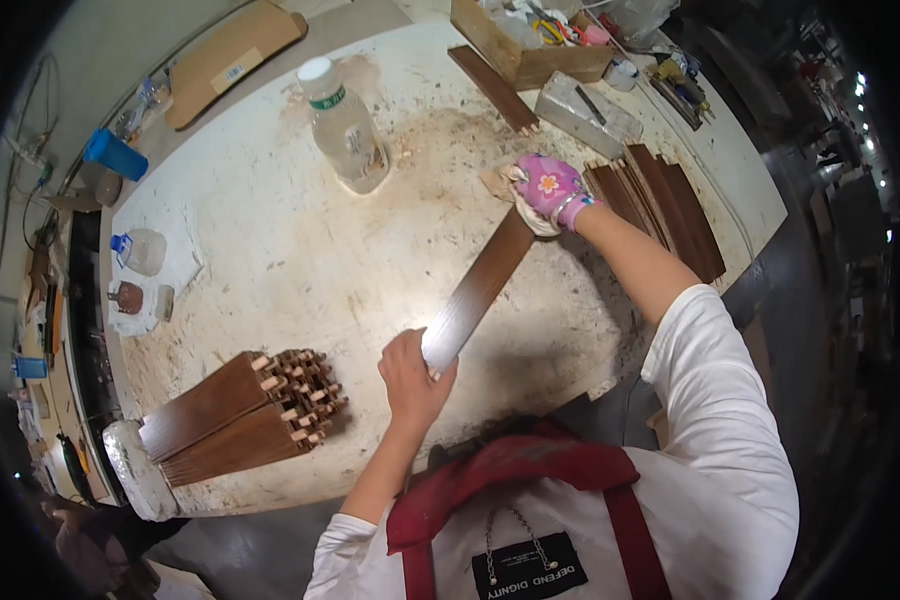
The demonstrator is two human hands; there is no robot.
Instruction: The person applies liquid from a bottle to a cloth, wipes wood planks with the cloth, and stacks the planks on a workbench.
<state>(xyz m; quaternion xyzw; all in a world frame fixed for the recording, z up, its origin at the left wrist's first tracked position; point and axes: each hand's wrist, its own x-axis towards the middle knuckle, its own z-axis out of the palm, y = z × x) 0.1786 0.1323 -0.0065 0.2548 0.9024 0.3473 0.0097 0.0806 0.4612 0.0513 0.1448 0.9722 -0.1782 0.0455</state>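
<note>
Board (480,287), brown and glossy, slants over the near middle of the pale, stained table (270,265), its lower end toward the person and its upper end away to the right. The bare left hand (417,385) is closed on the lower end, the thumb along the right edge and the fingers at the left. The right hand (550,190), in a pink flowered glove, is bunched around a pale cloth (542,224) that touches the upper end; the two hands are well apart, with most of the board bare between them. Light glares white on the board near the left hand. Just beyond the right forearm lies a stack (675,215) of similar brown boards, and near it a wrapped block (588,115) with a dark stick on top. A loose slat (492,88) lies farther back, by a box (565,66) of tools. At the left, near the table's front edge, sits a pile (220,420) of boards with pale pegs at their right ends. A clear bottle (350,140) with a white cap stands upright toward the back, and a jug (144,251) with a blue cap is near the left edge.
</note>
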